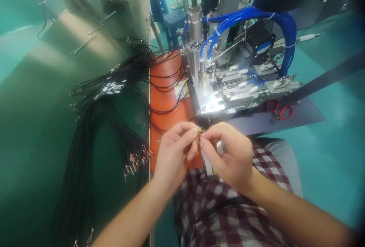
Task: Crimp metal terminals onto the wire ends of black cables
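Note:
My left hand pinches the end of a thin cable, where a small yellow wire shows at the fingertips. Close against it, my right hand is closed too, thumb and forefinger together at the same fine wires. The exact grip of the right fingers is hard to make out. Both hands are over the front of an orange plate, just before a metal machine with a brightly lit top. Black cables cross the orange plate from the left toward the machine.
On the green table at left lies a big bundle of black cables, some with metal connectors, others with bare coloured wire ends. Red-handled pliers lie right of the machine. Blue air hoses arch above it.

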A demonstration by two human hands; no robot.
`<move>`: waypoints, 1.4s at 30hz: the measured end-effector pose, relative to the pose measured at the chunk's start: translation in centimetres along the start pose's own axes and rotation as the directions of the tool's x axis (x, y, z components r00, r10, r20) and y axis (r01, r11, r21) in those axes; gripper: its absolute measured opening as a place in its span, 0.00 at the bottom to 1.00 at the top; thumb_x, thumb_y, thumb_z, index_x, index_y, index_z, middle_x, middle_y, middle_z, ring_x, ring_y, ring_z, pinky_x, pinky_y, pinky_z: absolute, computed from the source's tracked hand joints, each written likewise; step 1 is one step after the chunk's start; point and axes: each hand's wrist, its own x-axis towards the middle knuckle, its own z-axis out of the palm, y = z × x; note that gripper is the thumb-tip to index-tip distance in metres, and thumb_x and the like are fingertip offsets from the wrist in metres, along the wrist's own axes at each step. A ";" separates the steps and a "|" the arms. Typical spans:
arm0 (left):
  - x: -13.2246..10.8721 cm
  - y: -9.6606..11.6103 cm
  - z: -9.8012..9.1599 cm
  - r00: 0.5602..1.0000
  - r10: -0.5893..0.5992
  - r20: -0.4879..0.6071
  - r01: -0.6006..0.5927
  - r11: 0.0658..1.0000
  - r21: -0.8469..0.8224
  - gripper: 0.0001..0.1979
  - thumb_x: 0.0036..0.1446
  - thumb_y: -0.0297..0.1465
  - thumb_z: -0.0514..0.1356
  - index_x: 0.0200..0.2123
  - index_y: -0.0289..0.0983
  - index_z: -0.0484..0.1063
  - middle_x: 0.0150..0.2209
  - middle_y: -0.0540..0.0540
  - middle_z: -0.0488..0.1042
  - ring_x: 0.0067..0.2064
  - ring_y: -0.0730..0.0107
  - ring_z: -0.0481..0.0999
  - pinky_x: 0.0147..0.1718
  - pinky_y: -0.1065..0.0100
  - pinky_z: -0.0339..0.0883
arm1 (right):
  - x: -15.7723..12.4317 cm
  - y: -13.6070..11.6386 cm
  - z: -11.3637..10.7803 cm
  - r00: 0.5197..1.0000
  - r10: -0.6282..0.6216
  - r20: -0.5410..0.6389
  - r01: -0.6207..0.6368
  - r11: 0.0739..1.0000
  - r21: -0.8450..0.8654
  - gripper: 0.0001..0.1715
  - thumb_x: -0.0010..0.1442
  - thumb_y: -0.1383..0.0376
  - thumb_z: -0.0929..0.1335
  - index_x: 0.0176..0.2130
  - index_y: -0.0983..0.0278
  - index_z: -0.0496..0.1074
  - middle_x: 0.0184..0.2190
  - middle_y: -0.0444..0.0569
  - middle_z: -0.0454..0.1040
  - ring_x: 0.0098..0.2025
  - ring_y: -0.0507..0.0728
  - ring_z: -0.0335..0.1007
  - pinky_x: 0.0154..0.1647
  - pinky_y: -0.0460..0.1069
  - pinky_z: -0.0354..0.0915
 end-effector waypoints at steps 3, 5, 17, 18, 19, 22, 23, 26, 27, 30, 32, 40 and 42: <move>0.1 -0.3 -0.1 1.000 0.007 -0.021 -0.006 0.996 0.086 0.10 0.53 0.33 0.65 0.27 0.33 0.70 0.22 0.54 0.65 0.18 0.87 0.52 0.19 0.78 0.46 | -0.2 0.6 -0.3 0.983 -0.168 0.080 0.181 0.964 -0.193 0.08 0.59 0.72 0.67 0.29 0.62 0.69 0.24 0.44 0.75 0.23 0.52 0.66 0.27 0.50 0.58; 0.3 -0.6 -0.2 1.000 0.011 -0.027 -0.008 0.993 0.117 0.11 0.52 0.34 0.65 0.27 0.33 0.69 0.21 0.54 0.64 0.17 0.87 0.51 0.18 0.77 0.42 | -0.3 0.9 -0.8 0.991 -0.068 0.115 0.085 0.985 -0.151 0.05 0.59 0.72 0.68 0.32 0.62 0.71 0.28 0.44 0.76 0.24 0.51 0.66 0.28 0.49 0.60; 0.1 -0.9 0.3 1.000 0.004 0.010 -0.006 0.978 0.210 0.11 0.53 0.34 0.64 0.27 0.34 0.68 0.20 0.54 0.65 0.17 0.85 0.57 0.17 0.77 0.46 | -0.3 1.4 -1.6 0.882 0.403 0.243 -0.455 0.863 0.220 0.06 0.62 0.65 0.67 0.32 0.63 0.69 0.29 0.45 0.73 0.29 0.53 0.69 0.30 0.47 0.66; 0.0 -1.0 0.4 1.000 0.020 0.011 -0.022 0.976 0.219 0.11 0.54 0.34 0.64 0.27 0.34 0.68 0.21 0.53 0.66 0.17 0.84 0.58 0.17 0.77 0.48 | -0.4 1.4 -1.5 0.879 0.405 0.253 -0.460 0.859 0.225 0.06 0.62 0.65 0.66 0.32 0.63 0.69 0.29 0.46 0.72 0.29 0.54 0.69 0.30 0.47 0.66; 0.0 -1.1 0.4 0.999 0.032 0.010 -0.034 0.973 0.229 0.11 0.54 0.34 0.64 0.27 0.34 0.68 0.22 0.53 0.67 0.17 0.84 0.59 0.17 0.77 0.49 | -0.4 1.4 -1.5 0.874 0.410 0.261 -0.469 0.853 0.229 0.07 0.63 0.64 0.65 0.32 0.63 0.68 0.29 0.46 0.72 0.30 0.54 0.69 0.30 0.47 0.67; 0.0 -1.3 0.4 0.999 0.034 0.000 -0.033 0.971 0.238 0.11 0.56 0.34 0.63 0.27 0.34 0.68 0.21 0.54 0.65 0.16 0.85 0.56 0.16 0.78 0.46 | -0.5 1.6 -1.6 0.848 0.452 0.277 -0.518 0.819 0.248 0.07 0.62 0.63 0.65 0.32 0.63 0.68 0.28 0.46 0.72 0.28 0.53 0.69 0.27 0.47 0.65; 0.0 -1.4 0.3 1.000 0.026 -0.005 -0.024 0.972 0.233 0.11 0.56 0.34 0.63 0.27 0.34 0.68 0.21 0.54 0.66 0.16 0.86 0.55 0.16 0.78 0.45 | -0.4 1.6 -1.7 0.834 0.471 0.287 -0.540 0.802 0.254 0.07 0.62 0.63 0.66 0.32 0.63 0.69 0.27 0.45 0.71 0.26 0.53 0.67 0.25 0.46 0.64; 0.2 -1.4 0.3 1.000 0.006 -0.019 -0.002 0.974 0.226 0.11 0.56 0.34 0.63 0.28 0.34 0.68 0.21 0.53 0.66 0.16 0.87 0.54 0.16 0.78 0.43 | -0.2 1.5 -2.1 0.780 0.530 0.332 -0.616 0.744 0.260 0.08 0.60 0.61 0.67 0.33 0.63 0.71 0.20 0.41 0.66 0.20 0.50 0.59 0.19 0.45 0.56; 0.2 -1.4 0.3 1.000 0.004 -0.021 0.001 0.974 0.228 0.11 0.56 0.34 0.63 0.27 0.34 0.67 0.21 0.53 0.66 0.16 0.87 0.54 0.16 0.78 0.43 | 0.0 1.5 -2.2 0.760 0.550 0.345 -0.640 0.723 0.258 0.09 0.59 0.60 0.68 0.33 0.63 0.72 0.18 0.40 0.64 0.18 0.50 0.57 0.17 0.44 0.54; 0.1 -1.3 0.3 1.000 0.002 -0.016 0.002 0.973 0.231 0.11 0.56 0.34 0.63 0.27 0.34 0.67 0.21 0.53 0.66 0.17 0.87 0.54 0.16 0.78 0.43 | 0.3 1.2 -2.2 0.714 0.592 0.373 -0.695 0.662 0.281 0.10 0.57 0.59 0.69 0.33 0.64 0.72 0.16 0.38 0.63 0.17 0.49 0.55 0.16 0.44 0.51; 0.0 -1.3 0.2 1.000 0.002 -0.006 0.000 0.972 0.233 0.11 0.57 0.35 0.63 0.28 0.34 0.67 0.21 0.53 0.66 0.17 0.86 0.55 0.17 0.78 0.43 | 0.5 0.9 -2.0 0.693 0.608 0.388 -0.720 0.614 0.323 0.10 0.56 0.60 0.70 0.32 0.65 0.72 0.14 0.37 0.62 0.16 0.48 0.55 0.16 0.43 0.52; -0.1 -1.4 0.3 0.999 0.033 -0.011 -0.030 0.975 0.222 0.11 0.56 0.35 0.63 0.28 0.34 0.67 0.21 0.54 0.64 0.18 0.86 0.55 0.16 0.79 0.45 | 1.0 0.2 -1.8 0.654 0.631 0.417 -0.752 0.482 0.450 0.09 0.53 0.63 0.71 0.27 0.66 0.69 0.13 0.36 0.62 0.17 0.47 0.57 0.19 0.42 0.55; -0.2 -1.4 0.3 0.999 0.048 -0.012 -0.044 0.974 0.220 0.11 0.56 0.35 0.63 0.27 0.34 0.67 0.20 0.54 0.64 0.18 0.86 0.55 0.16 0.80 0.47 | 1.0 0.2 -1.8 0.655 0.630 0.416 -0.750 0.475 0.461 0.09 0.53 0.63 0.71 0.27 0.66 0.69 0.13 0.36 0.62 0.17 0.46 0.58 0.20 0.42 0.55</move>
